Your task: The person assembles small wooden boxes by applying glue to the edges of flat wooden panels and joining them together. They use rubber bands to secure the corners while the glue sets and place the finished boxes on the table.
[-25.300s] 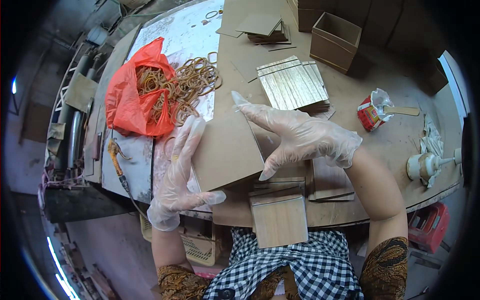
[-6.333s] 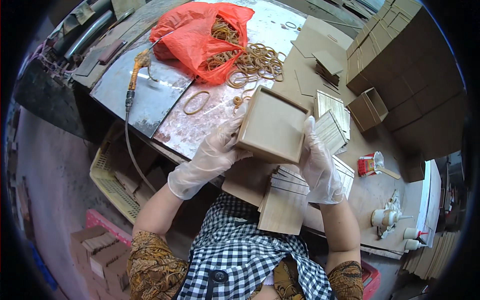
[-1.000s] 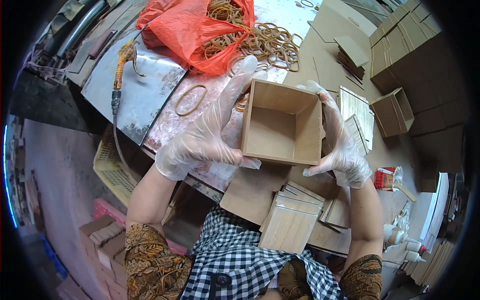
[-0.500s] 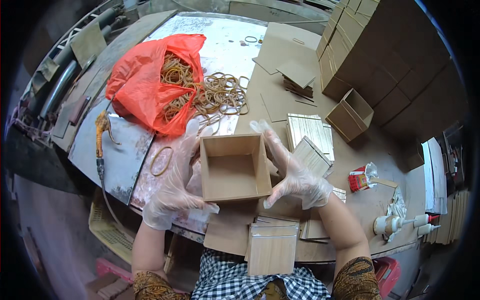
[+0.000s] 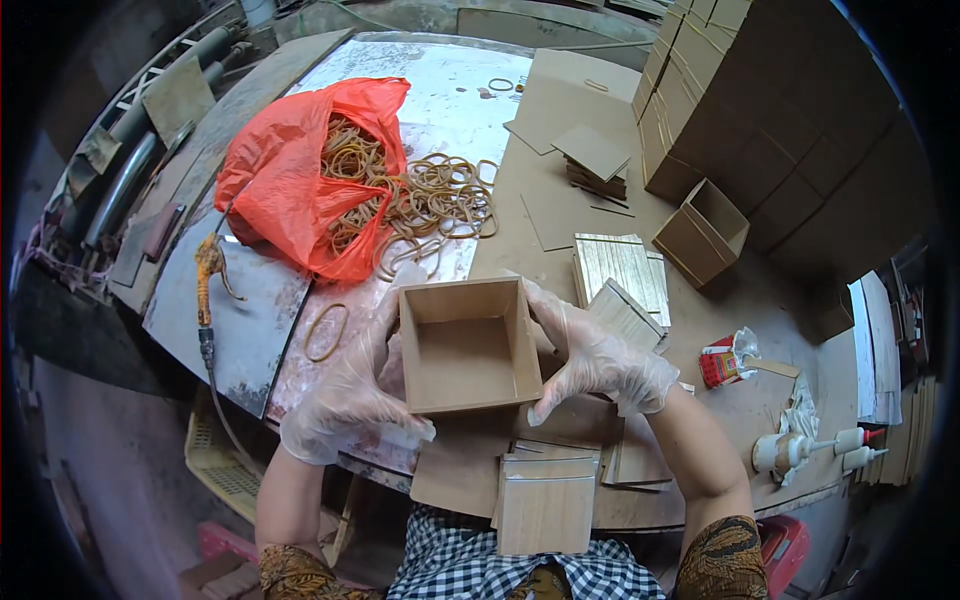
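We hold an open-topped wooden box (image 5: 468, 345) above the workbench (image 5: 560, 190) edge: our gloved left hand (image 5: 352, 395) presses flat on its nine o'clock wall, our gloved right hand (image 5: 598, 358) grips its three o'clock wall. Rubber bands (image 5: 435, 200) lie at twelve.

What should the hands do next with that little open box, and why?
Probably stretch a rubber band around the open box. Both gloved hands, left hand and right hand, press its side walls together, and the loose band lies just left of it.
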Demonstrator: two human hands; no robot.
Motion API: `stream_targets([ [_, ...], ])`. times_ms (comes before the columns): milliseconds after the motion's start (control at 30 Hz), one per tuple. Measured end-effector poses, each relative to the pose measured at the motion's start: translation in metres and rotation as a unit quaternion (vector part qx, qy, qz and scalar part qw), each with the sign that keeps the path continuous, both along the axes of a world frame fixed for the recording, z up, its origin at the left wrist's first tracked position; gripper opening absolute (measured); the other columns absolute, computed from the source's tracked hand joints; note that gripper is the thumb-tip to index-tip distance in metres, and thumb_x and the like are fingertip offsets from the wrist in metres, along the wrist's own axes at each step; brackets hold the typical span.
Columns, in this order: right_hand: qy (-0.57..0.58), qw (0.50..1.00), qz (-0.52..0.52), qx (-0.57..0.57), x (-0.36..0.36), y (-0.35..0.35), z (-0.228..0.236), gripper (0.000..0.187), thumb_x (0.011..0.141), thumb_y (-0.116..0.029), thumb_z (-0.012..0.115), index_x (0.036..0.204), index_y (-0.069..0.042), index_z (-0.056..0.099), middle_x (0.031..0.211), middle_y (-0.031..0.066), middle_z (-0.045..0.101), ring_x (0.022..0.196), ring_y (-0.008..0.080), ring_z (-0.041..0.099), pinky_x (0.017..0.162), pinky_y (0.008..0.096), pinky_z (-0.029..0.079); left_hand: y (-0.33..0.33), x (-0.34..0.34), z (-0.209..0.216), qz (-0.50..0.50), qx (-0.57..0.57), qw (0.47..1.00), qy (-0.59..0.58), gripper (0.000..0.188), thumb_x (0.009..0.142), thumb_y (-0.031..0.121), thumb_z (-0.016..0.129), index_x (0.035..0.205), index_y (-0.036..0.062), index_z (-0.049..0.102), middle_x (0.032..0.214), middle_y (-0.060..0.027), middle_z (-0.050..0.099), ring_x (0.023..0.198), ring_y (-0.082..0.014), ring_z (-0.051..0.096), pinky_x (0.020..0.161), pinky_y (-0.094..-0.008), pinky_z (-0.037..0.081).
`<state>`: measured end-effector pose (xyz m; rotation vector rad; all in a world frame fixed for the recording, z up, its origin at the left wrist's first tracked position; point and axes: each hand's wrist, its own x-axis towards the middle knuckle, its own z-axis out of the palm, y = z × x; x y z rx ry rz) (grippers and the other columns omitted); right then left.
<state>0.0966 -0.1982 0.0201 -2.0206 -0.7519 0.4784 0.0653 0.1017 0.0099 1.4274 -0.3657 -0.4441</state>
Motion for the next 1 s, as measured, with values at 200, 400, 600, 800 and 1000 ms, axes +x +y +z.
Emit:
stream_targets([
  [200, -0.005, 1.0, 0.003, 0.011, 0.001, 0.0, -0.003, 0.145, 0.048, -0.042, 0.096, 0.155, 0.003, 0.01, 0.158, 0.024, 0.024, 0.149, 0.0303, 0.022, 0.122, 0.037, 0.02, 0.004, 0.005, -0.004, -0.018, 0.046, 0.998, -0.049, 0.149, 0.042, 0.016, 0.1, 0.156, -0.004, 0.006, 0.159, -0.0134, 0.022, 0.148, -0.0218, 0.019, 0.122, -0.0352, 0.015],
  [400, 0.022, 0.999, -0.005, 0.028, 0.001, 0.0, -0.003, 0.149, 0.041, -0.046, 0.096, 0.157, -0.004, 0.013, 0.159, 0.0195, 0.024, 0.15, 0.0294, 0.019, 0.122, 0.0422, 0.018, 0.001, 0.007, -0.003, -0.024, 0.04, 0.998, -0.044, 0.149, 0.042, 0.014, 0.1, 0.156, -0.0027, 0.005, 0.159, -0.0125, 0.022, 0.148, -0.0216, 0.019, 0.122, -0.0352, 0.015],
  [600, 0.023, 0.999, 0.007, 0.049, 0.003, 0.006, 0.005, 0.147, 0.041, -0.047, 0.096, 0.156, -0.002, 0.017, 0.159, 0.0192, 0.025, 0.15, 0.0285, 0.018, 0.122, 0.0416, 0.017, -0.001, 0.006, 0.007, -0.034, 0.006, 0.999, -0.02, 0.147, 0.044, 0.012, 0.099, 0.156, -0.003, 0.005, 0.159, -0.013, 0.023, 0.148, -0.0211, 0.018, 0.122, -0.0353, 0.016],
  [800, 0.076, 0.993, -0.022, 0.082, 0.002, 0.003, -0.008, 0.153, 0.032, -0.039, 0.099, 0.155, 0.001, 0.018, 0.161, 0.0145, 0.024, 0.15, 0.0253, 0.016, 0.123, 0.0395, 0.013, 0.006, 0.009, -0.004, -0.039, 0.074, 0.99, -0.111, 0.143, 0.045, 0.013, 0.099, 0.156, -0.0009, 0.009, 0.158, -0.0144, 0.026, 0.147, -0.0213, 0.02, 0.121, -0.0342, 0.018],
  [1000, 0.165, 0.974, -0.046, 0.147, -0.003, 0.012, 0.0, 0.158, 0.027, -0.037, 0.099, 0.155, 0.0, 0.016, 0.161, 0.0126, 0.023, 0.15, 0.0245, 0.016, 0.123, 0.0386, 0.011, 0.003, 0.008, 0.001, -0.041, 0.054, 0.994, -0.091, 0.145, 0.046, 0.014, 0.099, 0.157, 0.0001, 0.007, 0.158, -0.0133, 0.026, 0.147, -0.0204, 0.021, 0.121, -0.0343, 0.018],
])
